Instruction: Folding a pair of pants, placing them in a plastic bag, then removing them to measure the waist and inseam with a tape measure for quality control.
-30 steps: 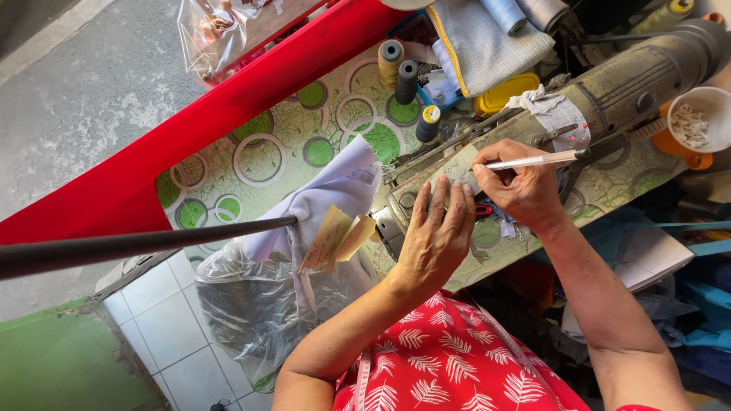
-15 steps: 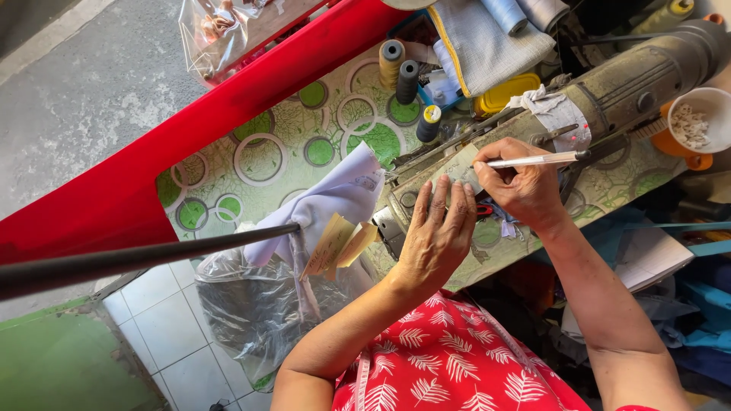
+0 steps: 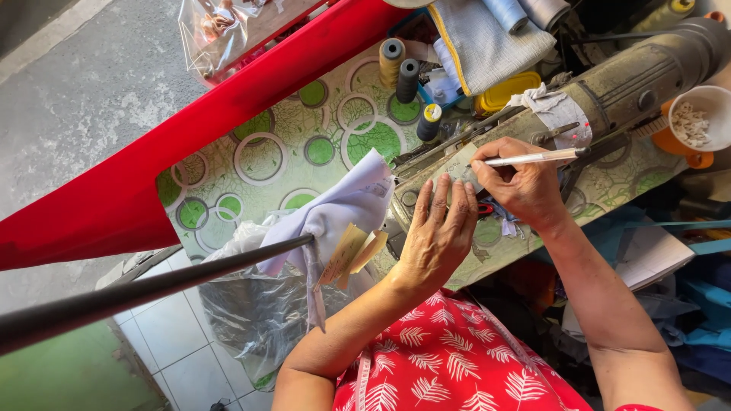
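My left hand (image 3: pixel 438 232) lies flat, fingers spread, on a small grey fabric piece (image 3: pixel 457 164) on the bed of an old sewing machine (image 3: pixel 609 87). My right hand (image 3: pixel 521 186) grips a white pen-like marker (image 3: pixel 533 158) with its tip on that fabric piece. A red-handled tool (image 3: pixel 485 208) peeks out between the two hands. A lilac cloth (image 3: pixel 343 205) with tan paper tags (image 3: pixel 350 255) hangs off the table's left edge, over a clear plastic bag (image 3: pixel 259 304).
Thread spools (image 3: pixel 407 72) stand on the green-circle tablecloth (image 3: pixel 259 156). A red board (image 3: pixel 228 106) crosses the table. A dark pole (image 3: pixel 137 293) runs low left. A white bowl (image 3: pixel 697 114) of bits sits at right, a yellow box (image 3: pixel 506 91) and folded cloth (image 3: pixel 480 38) behind.
Both hands stay in place on the fabric piece. The dark pole has shifted slightly in the view; nothing else has visibly moved.
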